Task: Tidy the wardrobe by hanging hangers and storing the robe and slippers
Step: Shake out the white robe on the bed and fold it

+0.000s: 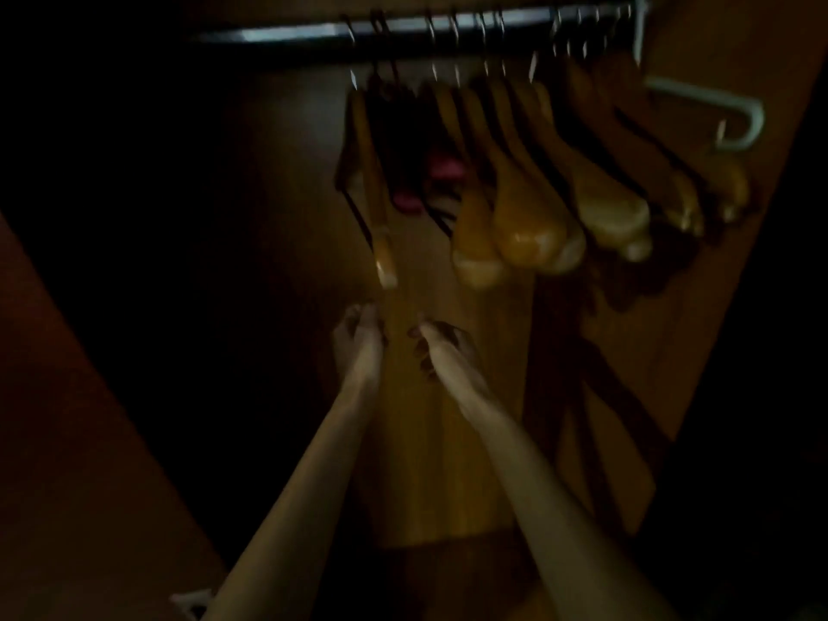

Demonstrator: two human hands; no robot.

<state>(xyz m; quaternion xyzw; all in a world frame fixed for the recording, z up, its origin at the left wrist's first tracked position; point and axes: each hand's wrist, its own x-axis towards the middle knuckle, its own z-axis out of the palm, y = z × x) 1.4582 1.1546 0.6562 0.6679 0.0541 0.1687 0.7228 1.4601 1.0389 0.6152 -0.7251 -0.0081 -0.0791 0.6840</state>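
Both bare forearms reach up into the dim wardrobe. Left hand (356, 336) and right hand (441, 347) hang just below the wooden hangers (515, 203), fingers loosely curled, holding nothing. Those hangers crowd the right half of the metal rail (286, 34); blur hides finer detail.
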